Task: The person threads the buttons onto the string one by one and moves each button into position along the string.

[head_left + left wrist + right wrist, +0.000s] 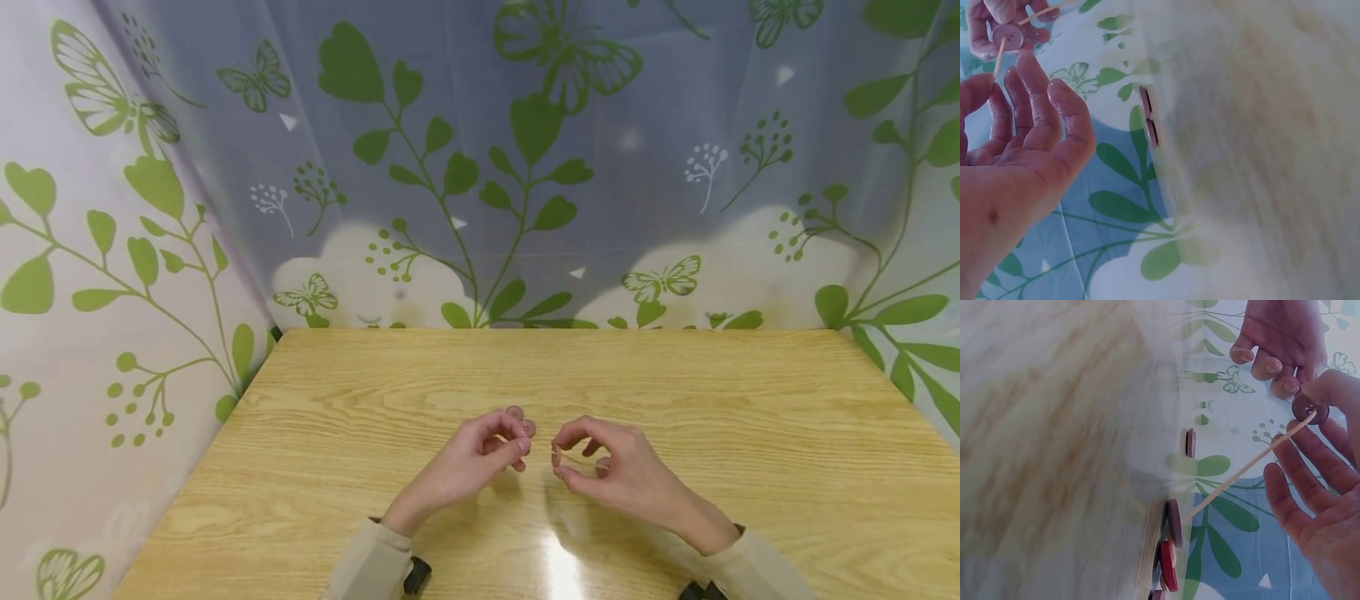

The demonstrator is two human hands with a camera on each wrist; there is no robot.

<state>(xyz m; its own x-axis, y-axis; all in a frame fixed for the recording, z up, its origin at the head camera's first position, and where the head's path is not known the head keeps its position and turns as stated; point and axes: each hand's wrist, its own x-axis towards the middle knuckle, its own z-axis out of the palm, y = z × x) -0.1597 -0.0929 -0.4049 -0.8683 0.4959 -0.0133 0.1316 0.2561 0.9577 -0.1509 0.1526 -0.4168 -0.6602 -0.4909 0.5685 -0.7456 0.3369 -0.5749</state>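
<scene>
My right hand (618, 462) pinches a round, dull purple-brown button (1015, 39) between thumb and finger. A thin pale cord (1241, 471) runs through the button's hole and slants down toward the table. On the button's other side, a short length of cord (998, 61) reaches the thumb and fingertip of my left hand (480, 454), which pinches its end. The left hand's other fingers are loosely bent. Both hands are close together above the table, with the button between them.
Two similar buttons (528, 428) lie on the wooden table (360, 392) just beyond my left fingers. In the right wrist view, more buttons, including a red one (1167, 565), lie near the cord's lower end. A leaf-printed curtain (450, 208) hangs behind the table.
</scene>
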